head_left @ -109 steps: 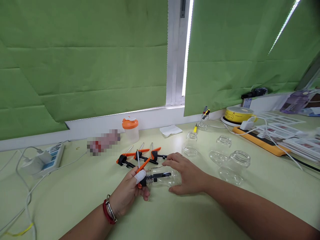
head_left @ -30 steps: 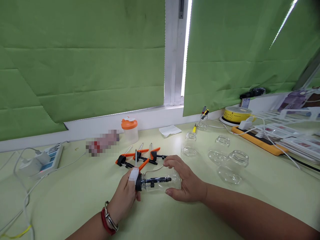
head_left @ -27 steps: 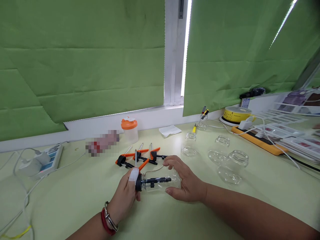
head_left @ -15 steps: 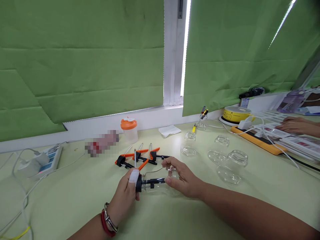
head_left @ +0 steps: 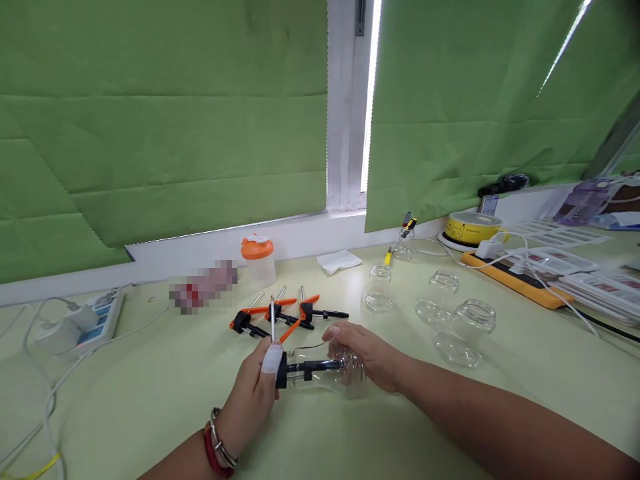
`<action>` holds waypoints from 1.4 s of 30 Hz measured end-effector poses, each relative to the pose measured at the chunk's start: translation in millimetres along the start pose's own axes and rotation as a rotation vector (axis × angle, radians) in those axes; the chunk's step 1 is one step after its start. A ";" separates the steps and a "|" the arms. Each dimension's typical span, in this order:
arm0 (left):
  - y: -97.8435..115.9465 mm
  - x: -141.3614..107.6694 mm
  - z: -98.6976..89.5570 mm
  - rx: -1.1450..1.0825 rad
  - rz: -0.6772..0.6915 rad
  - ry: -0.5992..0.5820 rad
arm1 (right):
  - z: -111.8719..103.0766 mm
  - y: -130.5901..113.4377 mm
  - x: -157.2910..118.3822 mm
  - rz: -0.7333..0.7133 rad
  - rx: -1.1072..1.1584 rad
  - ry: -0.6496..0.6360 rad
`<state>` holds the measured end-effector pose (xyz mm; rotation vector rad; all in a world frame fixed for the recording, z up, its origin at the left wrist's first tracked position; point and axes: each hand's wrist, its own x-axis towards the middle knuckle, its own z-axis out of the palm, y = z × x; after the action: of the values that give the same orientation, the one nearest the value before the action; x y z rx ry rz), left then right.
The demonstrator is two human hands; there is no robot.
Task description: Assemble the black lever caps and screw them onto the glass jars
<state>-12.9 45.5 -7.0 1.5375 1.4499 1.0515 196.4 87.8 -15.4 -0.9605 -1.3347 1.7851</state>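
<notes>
A clear glass jar [head_left: 325, 377] lies on its side between my hands, its mouth facing left. My left hand [head_left: 257, 380], with white tape on the thumb, is closed on a black pump cap [head_left: 281, 371] at the jar's mouth. The cap's metal rod points up, an orange lever slants beside it, and its black tube reaches inside the jar. My right hand [head_left: 367, 350] is wrapped round the jar's base. Just behind are several similar black and orange pump heads [head_left: 287, 317] lying on the table.
Several glass jars [head_left: 475, 317] stand at the right, before an orange power strip [head_left: 517, 281] and stacked sheets. An orange-lidded cup [head_left: 259, 261] and a paper tissue [head_left: 339, 261] are at the back. At the left is a white power strip [head_left: 103, 327] with cables.
The cap and jar have shifted slightly right. My right thumb has moved up from the jar's near side toward the fingers. Another person's hands at the far right have left view.
</notes>
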 end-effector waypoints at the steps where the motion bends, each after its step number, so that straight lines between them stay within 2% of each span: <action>1: 0.1 0.2 0.2 -0.003 -0.003 0.001 | -0.9 0.4 0.6 0.008 0.005 0.001; 7: 0.6 2.9 -0.1 -0.046 -0.067 -0.004 | -2.9 2.5 2.5 0.044 0.068 0.013; 12: 3.3 5.1 -1.0 -0.063 -0.140 0.022 | 0.9 2.4 1.2 -0.086 0.099 -0.012; 14: 4.0 6.5 -1.6 -0.085 -0.212 0.042 | 0.9 3.4 -0.4 -0.170 0.048 -0.020; 17: 4.2 9.5 -3.0 -0.161 -0.337 0.049 | -1.4 4.2 -5.0 -0.370 -0.145 -0.071; 22: 3.9 11.8 -4.9 -0.290 -0.401 0.013 | -7.5 2.8 -8.6 -0.808 -0.743 -0.167; 25: 4.1 10.1 -4.8 -0.305 -0.390 -0.027 | -10.1 2.4 -4.9 -1.082 -0.995 -0.122; 29: 3.1 8.2 -3.5 -0.311 -0.383 -0.079 | -11.6 1.5 -2.3 -1.345 -1.180 -0.034; 32: 0.8 7.8 -3.3 -0.326 -0.398 -0.108 | -12.2 1.3 -3.6 -1.497 -1.286 -0.018; 35: -0.3 7.1 -3.8 -0.304 -0.409 -0.121 | -12.5 1.5 -4.6 -1.532 -1.318 -0.039; 42: 8.9 2.5 -2.5 -0.206 -0.400 -0.058 | -10.1 -0.7 -4.7 -1.491 -1.221 -0.040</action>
<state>-11.9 47.4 2.4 1.0670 1.4790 0.8746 207.5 88.4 -16.0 -0.1350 -2.2248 -0.2265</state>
